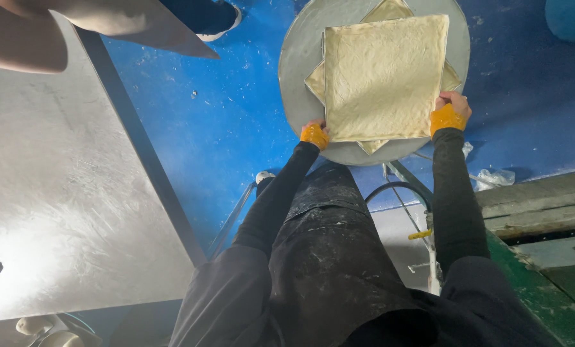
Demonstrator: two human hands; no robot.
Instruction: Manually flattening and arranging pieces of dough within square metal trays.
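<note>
A pale square sheet of dough (383, 74) lies on top of other dough sheets (314, 82) stacked on a round grey metal tray (299, 64). My left hand (315, 133), with orange wrap at the wrist, grips the sheet's near left corner. My right hand (450, 114), wrapped the same way, holds the near right corner. Both arms wear black sleeves. The corners of the lower sheets stick out at left, right, top and bottom, turned relative to the top one.
A large steel table (62, 193) fills the left side. Another person's arm (24, 45) reaches over its far corner. The floor (223, 122) is blue. Metal frame bars (409, 186) and a green ledge (538, 283) lie near my legs.
</note>
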